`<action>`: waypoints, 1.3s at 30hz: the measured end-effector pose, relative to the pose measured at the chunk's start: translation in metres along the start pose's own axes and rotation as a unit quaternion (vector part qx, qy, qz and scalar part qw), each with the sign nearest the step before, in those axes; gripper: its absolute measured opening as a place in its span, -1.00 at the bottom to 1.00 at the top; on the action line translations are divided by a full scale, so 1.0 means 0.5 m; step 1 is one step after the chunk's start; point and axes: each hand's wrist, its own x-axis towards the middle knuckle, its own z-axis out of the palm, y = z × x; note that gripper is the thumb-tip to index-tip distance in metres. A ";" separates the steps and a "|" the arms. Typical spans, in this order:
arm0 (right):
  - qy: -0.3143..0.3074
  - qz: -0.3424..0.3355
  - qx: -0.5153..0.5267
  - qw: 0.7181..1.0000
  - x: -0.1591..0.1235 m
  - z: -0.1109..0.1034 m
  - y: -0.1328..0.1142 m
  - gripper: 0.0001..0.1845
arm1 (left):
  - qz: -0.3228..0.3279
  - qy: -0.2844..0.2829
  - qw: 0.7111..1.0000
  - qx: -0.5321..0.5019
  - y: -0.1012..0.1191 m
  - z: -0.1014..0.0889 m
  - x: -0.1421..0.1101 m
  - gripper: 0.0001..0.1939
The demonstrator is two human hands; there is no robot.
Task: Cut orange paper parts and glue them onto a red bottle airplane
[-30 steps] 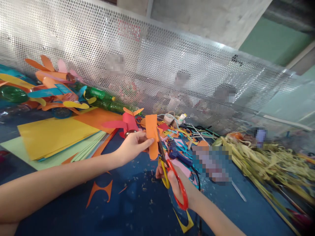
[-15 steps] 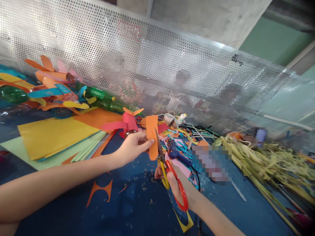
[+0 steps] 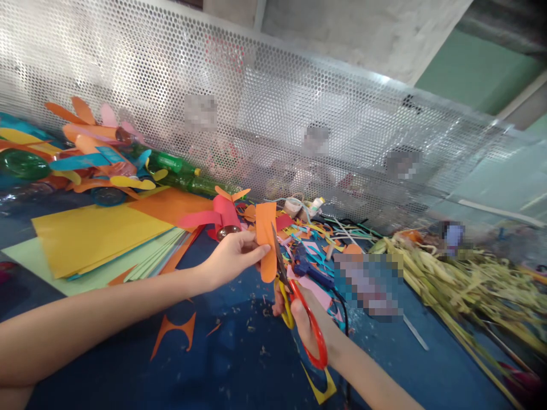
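Observation:
Between the thumb and fingers of my left hand (image 3: 239,253) is an orange paper strip (image 3: 266,228) with a rounded lower end, held upright above the table. My right hand (image 3: 305,319) grips scissors (image 3: 314,336) with one red and one yellow handle loop. Their blades point up along the strip's right edge; whether they touch the paper I cannot tell. Just behind my left hand lies a red paper-wrapped bottle (image 3: 225,212) with orange paper pieces on top.
Stacked coloured paper (image 3: 102,230) lies left, below paper-decorated bottles (image 3: 98,154). A blue glue gun (image 3: 311,270) sits among scraps to the right. Dried plant strips (image 3: 453,285) cover the far right. A perforated metal screen (image 3: 273,114) stands behind; an orange offcut (image 3: 177,330) is in front.
The orange strip, my left hand and the scissors have shifted very slightly right and down in the view. Both hands keep their hold.

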 end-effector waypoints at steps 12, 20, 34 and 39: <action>0.027 0.030 0.039 0.998 0.004 0.017 -0.006 -0.37 | 0.002 0.002 1.000 -0.004 0.003 0.002 -0.003 -0.76; 0.018 0.017 0.015 1.000 0.002 0.010 0.000 -0.39 | 0.004 0.000 1.000 -0.009 0.002 -0.002 -0.004 -0.78; 0.005 0.043 0.009 0.999 -0.001 0.005 0.022 -0.40 | -0.012 -0.001 1.000 -0.022 -0.004 -0.010 0.005 -0.76; -0.003 0.054 0.019 0.998 -0.001 0.003 0.018 -0.39 | -0.015 -0.003 1.000 -0.021 -0.001 -0.008 0.006 -0.75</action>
